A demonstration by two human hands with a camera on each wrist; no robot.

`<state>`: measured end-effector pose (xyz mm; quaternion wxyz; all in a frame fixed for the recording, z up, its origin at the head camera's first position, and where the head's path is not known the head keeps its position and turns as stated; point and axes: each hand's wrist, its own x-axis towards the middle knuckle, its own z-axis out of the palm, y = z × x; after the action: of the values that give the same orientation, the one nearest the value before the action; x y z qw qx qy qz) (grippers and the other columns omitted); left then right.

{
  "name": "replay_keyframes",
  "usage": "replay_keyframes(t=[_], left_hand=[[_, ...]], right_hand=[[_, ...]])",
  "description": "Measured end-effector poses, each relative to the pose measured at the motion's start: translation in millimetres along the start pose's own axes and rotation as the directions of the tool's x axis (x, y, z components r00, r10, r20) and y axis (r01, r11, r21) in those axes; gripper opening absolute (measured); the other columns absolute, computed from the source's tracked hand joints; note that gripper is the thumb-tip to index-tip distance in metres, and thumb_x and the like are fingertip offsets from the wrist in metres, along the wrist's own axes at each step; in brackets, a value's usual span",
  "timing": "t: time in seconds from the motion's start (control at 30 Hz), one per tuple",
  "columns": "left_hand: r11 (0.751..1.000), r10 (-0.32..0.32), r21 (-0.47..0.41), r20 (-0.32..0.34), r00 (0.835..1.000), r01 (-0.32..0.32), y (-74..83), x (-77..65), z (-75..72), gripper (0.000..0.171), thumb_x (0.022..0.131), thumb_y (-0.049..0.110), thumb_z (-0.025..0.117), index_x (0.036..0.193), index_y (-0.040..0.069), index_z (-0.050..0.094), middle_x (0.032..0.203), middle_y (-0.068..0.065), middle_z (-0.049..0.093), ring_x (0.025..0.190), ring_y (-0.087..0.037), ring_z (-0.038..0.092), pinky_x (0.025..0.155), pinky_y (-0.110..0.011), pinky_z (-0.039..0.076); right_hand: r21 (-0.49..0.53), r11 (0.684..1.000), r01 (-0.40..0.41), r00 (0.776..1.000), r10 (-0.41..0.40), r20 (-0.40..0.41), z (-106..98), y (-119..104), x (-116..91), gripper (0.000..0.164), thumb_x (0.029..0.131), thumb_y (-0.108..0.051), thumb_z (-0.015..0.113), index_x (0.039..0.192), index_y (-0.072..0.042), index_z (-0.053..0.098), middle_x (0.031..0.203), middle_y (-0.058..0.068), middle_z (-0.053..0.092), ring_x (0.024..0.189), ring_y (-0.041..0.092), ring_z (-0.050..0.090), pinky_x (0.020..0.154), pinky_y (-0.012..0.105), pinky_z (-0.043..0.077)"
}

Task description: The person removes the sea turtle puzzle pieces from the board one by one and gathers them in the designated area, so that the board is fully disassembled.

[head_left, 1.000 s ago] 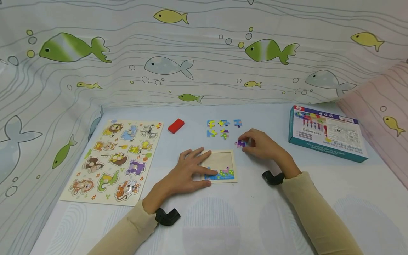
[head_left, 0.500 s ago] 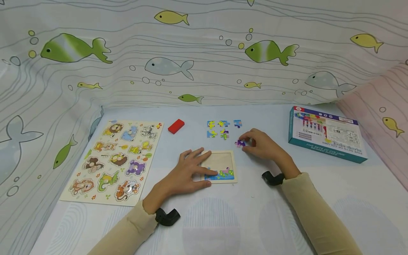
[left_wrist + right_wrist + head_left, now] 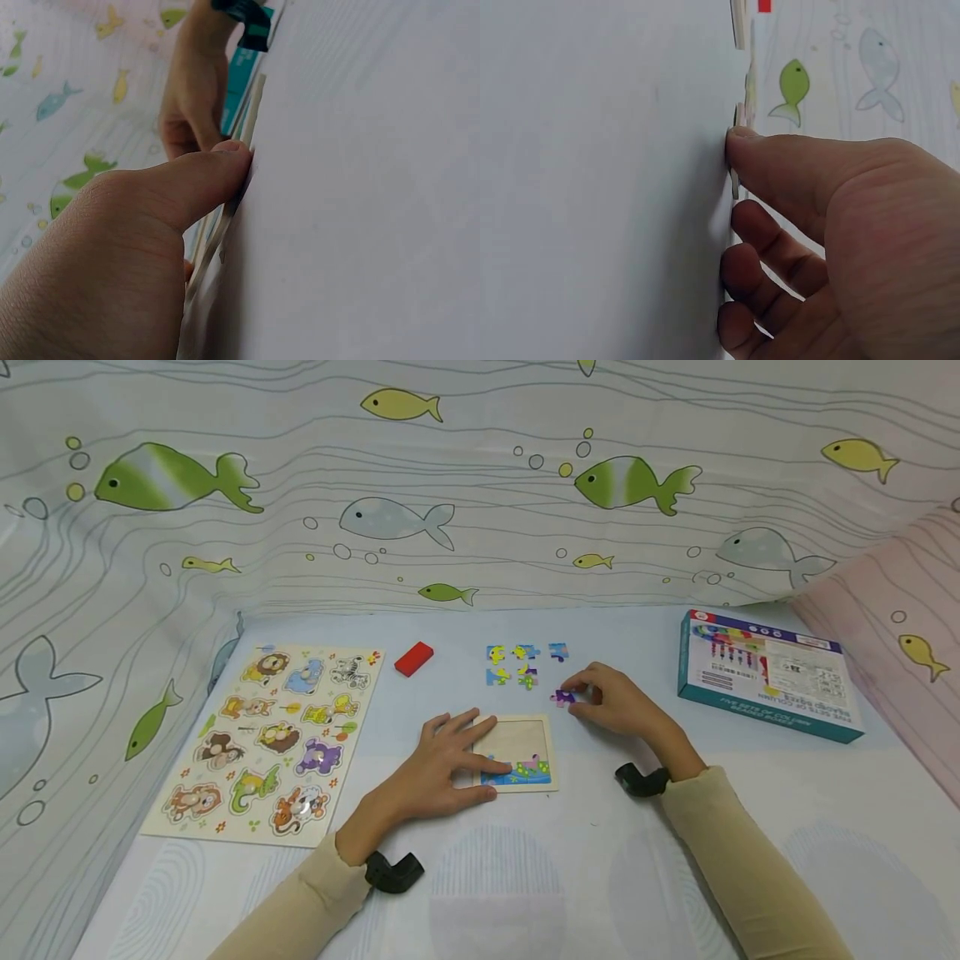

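A small wooden puzzle tray (image 3: 551, 739) lies in the middle of the table, with blue and green puzzle pieces (image 3: 534, 770) fitted along its near side. My left hand (image 3: 442, 768) rests on its left part with the fingers spread; in the left wrist view the thumb (image 3: 217, 169) presses the tray's edge. Beyond the tray's far right corner, my right hand (image 3: 618, 700) pinches a purple puzzle piece (image 3: 562, 697) at the tabletop. The right wrist view shows the thumb on this piece (image 3: 736, 184) edge-on, the other fingers curled below.
Several loose puzzle pieces (image 3: 513, 666) lie behind the tray, with a single blue one (image 3: 558, 651) to their right. A red block (image 3: 414, 659) sits back left. On the left lies an animal board (image 3: 262, 743); a teal-edged box (image 3: 768, 677) stands at the right.
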<state>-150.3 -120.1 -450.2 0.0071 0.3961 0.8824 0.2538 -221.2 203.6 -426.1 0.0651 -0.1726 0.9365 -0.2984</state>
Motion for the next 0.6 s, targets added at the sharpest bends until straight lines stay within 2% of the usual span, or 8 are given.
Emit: replay_keyframes(t=[0.23, 0.6], left_hand=[[1.000, -0.003, -0.012, -0.007, 1.000, 0.002, 0.4, 0.5, 0.5, 0.035, 0.091, 0.048, 0.071, 0.125, 0.042, 0.072, 0.163, -0.007, 0.040, 0.156, -0.035, 0.026, 0.118, -0.065, 0.015], [1.000, -0.014, -0.016, 0.009, 1.000, 0.014, 0.6, 0.9, -0.1, 0.035, 0.091, 0.049, 0.070, 0.125, 0.042, 0.072, 0.164, -0.006, 0.039, 0.156, -0.034, 0.025, 0.119, -0.064, 0.015]], right_hand=[[-0.007, 0.999, -0.040, 0.999, 0.040, -0.012, -0.1, 0.9, 0.4, 0.036, 0.091, -0.018, 0.076, 0.126, -0.010, 0.068, 0.112, 0.009, 0.062, 0.092, 0.023, 0.051, 0.078, 0.031, 0.047], [0.010, 0.999, -0.033, 0.999, 0.033, -0.021, 0.9, 2.5, 1.6, 0.033, 0.092, -0.017, 0.076, 0.123, -0.008, 0.069, 0.109, 0.011, 0.062, 0.094, 0.024, 0.052, 0.080, 0.033, 0.047]])
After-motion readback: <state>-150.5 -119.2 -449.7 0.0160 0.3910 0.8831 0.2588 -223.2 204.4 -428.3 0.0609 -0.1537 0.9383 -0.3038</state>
